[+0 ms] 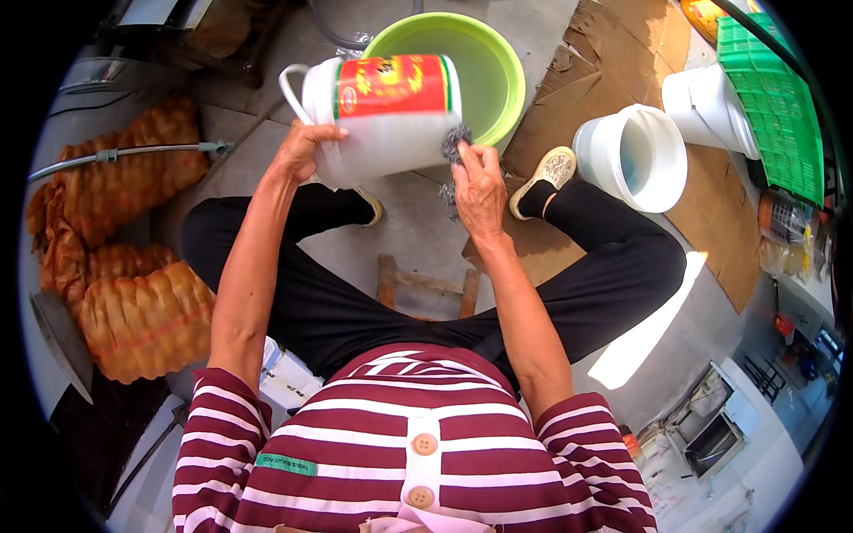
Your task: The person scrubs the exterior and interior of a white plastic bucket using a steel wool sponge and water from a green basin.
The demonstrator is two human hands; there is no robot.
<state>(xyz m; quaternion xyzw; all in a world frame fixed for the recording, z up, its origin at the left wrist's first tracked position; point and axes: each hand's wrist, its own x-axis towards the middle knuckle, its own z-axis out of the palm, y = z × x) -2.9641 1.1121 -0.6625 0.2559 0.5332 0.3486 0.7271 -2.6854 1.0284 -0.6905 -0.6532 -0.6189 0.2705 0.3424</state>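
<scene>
A white plastic bucket [393, 143] with a red and yellow label lies tilted on its side in the air, partly over a lime-green basin [516, 86] of cloudy water. My left hand [300, 150] grips the bucket near its handle end, thumb on the wall. At the bucket's other end, my right hand [478, 186] holds a grey metal scouring pad [456, 142] against the edge. More of the grey scouring material hangs below the fingers of that hand. The bucket's inside is hidden from view.
Two white buckets [586, 143] [706, 106] stand on flattened cardboard [716, 220] at the right, beside a green plastic crate [773, 100]. Filled orange mesh sacks [150, 320] lie at the left. A wooden stool [426, 282] is under me.
</scene>
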